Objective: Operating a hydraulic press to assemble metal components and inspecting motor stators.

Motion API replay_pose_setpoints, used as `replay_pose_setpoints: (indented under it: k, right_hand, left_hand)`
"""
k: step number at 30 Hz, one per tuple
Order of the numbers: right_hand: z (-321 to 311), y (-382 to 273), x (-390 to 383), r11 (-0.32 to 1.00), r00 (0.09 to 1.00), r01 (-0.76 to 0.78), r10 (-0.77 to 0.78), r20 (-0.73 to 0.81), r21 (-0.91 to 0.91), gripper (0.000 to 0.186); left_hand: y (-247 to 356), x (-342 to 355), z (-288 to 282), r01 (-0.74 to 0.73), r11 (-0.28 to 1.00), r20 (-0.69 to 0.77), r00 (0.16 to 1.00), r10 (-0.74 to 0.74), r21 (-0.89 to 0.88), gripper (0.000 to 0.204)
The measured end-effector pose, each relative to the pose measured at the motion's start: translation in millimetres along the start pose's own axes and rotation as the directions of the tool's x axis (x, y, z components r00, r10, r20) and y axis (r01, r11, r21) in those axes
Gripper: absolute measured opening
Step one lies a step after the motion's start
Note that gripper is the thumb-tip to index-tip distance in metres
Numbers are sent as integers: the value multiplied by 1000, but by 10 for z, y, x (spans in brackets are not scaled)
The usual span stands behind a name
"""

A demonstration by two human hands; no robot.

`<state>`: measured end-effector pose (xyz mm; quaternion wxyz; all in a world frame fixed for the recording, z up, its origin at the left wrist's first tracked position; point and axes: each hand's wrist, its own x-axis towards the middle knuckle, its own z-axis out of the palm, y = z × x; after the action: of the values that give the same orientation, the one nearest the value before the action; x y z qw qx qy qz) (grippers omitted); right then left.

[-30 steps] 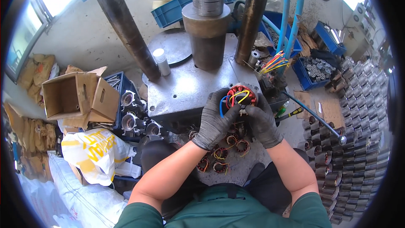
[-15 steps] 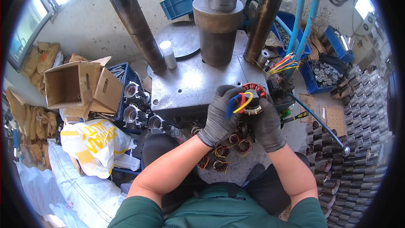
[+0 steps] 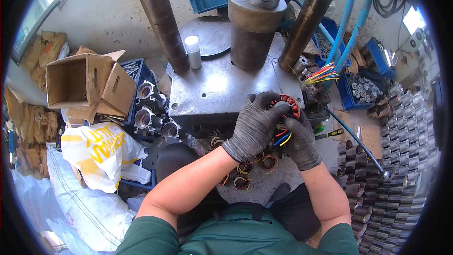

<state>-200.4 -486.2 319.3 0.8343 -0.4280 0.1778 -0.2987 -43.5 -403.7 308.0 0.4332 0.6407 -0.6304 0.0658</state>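
A motor stator point(image 3: 289, 103) with red-wrapped coils is up at the front edge of the metal press table. My left hand point(image 3: 257, 122), in a grey glove, grips it from the left, with thumb and fingers over the coil ring. From the right, my gloved right hand point(image 3: 300, 142) closes round its lower side, and the thumb lies by the leads. Blue, yellow and red lead wires point(image 3: 283, 138) hang down between both hands. The gloves cover much of the stator's lower part. Below, several more stators point(image 3: 270, 162) with coloured leads lie on the floor.
Beyond my hands stands the press table point(image 3: 207, 92) with a thick steel cylinder point(image 3: 254, 33) and a white bottle point(image 3: 193, 53). Motor housings point(image 3: 143, 118) and a cardboard box point(image 3: 71, 82) are left. Stacked metal sleeves point(image 3: 401, 146) and a blue-handled bar point(image 3: 358, 145) are right.
The stator has turned in my hands, so the leads that stuck up on the left now hang below it. My left hand has shifted right, over the ring.
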Motion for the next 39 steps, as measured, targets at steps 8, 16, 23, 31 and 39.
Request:
replay_pose_setpoints:
  k: [8, 16, 23, 31, 39]
  right_hand:
    - [-39, -34, -2, 973, 995, 95, -101, -18, -212, 67]
    - [33, -3, -54, 875, 986, 164, -155, 56, -456, 66]
    - [-23, 47, -57, 878, 986, 146, -167, -6, -457, 64]
    - [-153, -119, -1, 976, 995, 64, -78, -59, -210, 68]
    - [-122, -139, -23, 980, 1000, 15, -16, -5, -199, 76]
  left_hand:
    - [-51, 80, -92, 496, 695, 260, 868, -424, -520, 73]
    - [-87, 73, 2, 465, 754, 101, 873, -477, -464, 47]
    - [-18, 87, 8, 496, 731, 132, 858, -497, -468, 57]
    - [-56, 37, -196, 119, 940, 241, 970, -40, -321, 113]
    - [-70, 45, -61, 11, 954, 112, 993, 24, -299, 109]
